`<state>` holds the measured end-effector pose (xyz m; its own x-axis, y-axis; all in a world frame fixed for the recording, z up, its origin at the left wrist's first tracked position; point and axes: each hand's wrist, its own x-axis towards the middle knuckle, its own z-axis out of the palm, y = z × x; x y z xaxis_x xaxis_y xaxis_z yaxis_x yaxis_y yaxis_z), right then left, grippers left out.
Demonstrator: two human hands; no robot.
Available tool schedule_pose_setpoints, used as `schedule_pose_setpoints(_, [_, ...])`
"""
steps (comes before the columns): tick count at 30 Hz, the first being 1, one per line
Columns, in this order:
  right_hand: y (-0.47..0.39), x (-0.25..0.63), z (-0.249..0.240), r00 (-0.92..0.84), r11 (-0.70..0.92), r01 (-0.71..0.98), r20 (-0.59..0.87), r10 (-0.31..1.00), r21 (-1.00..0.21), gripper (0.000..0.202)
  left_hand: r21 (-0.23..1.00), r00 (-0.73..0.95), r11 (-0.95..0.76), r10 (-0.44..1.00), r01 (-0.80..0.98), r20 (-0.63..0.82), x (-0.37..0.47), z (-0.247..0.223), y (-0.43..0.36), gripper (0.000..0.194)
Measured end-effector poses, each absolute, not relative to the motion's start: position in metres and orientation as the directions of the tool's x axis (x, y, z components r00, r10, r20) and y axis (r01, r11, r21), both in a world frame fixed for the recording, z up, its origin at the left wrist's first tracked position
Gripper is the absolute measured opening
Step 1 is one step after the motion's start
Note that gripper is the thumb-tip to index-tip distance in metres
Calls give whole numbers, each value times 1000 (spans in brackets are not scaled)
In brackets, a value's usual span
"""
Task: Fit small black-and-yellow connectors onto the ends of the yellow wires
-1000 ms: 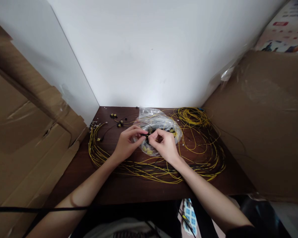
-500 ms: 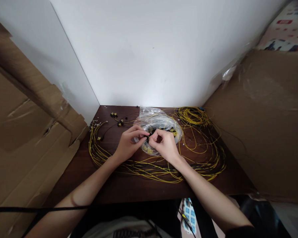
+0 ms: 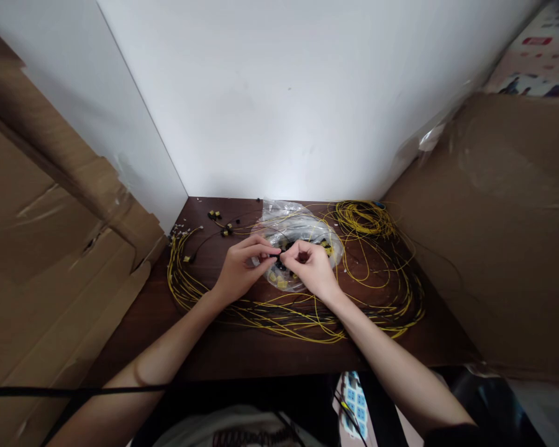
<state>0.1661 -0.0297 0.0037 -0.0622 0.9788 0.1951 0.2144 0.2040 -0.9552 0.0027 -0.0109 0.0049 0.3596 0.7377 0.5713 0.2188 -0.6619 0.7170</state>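
Soft light brightened the flat white panel (image 3: 284,99) at twelve o'clock; glare flecked crinkled clear film (image 3: 429,139) at two; wide-angle distortion stretched dim brown cardboard (image 3: 503,236) at three.

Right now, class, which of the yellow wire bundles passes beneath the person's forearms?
The long, loose bundle curving along the near side. The other, a round coil, sits at the back right, away from both forearms.

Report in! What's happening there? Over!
Left grip pinching small black piece. Right grip pinched beside it, contents hidden. Clear plastic bag beneath. Thin yellow cables nearby.
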Motion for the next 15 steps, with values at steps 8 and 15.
schedule_pose_setpoints(8, [-34, 165, 7, -44, 305, 357, 310, 950, -883, 14, 754, 346, -615, 776, 229, 528, 2, 4, -12, 15])
schedule_pose_setpoints(15, [-35, 163, 6, -36, 312, 387, 324, 945, -868, 14, 712, 343, -658, 746, 245, 571, 3, 2, -12, 16])
